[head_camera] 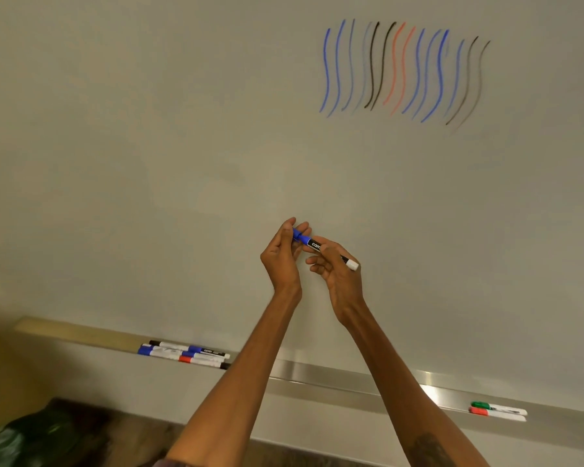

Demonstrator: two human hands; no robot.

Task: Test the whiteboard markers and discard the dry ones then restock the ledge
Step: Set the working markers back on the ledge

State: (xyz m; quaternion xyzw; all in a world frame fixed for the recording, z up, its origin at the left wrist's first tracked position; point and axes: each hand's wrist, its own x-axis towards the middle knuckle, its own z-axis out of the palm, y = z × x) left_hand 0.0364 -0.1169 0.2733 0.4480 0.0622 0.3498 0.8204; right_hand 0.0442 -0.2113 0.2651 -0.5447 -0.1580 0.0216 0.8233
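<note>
Pale wall [81, 392] meets brownish floor [142, 439]; dark, blurry foliage [11, 436], perhaps, lower left.

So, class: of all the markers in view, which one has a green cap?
The green-capped marker, the upper of the two lying at the right end of the ledge. The marker directly below it is red-capped; the left cluster shows only blue, black and red.

Bare forearms — tattoo [429, 448] on right

both bare forearms are raised side by side. the left hand [281, 255] is cupped with its fingers [292, 227] pinched shut; the right hand [334, 267] is curled closed just beside it.
</note>
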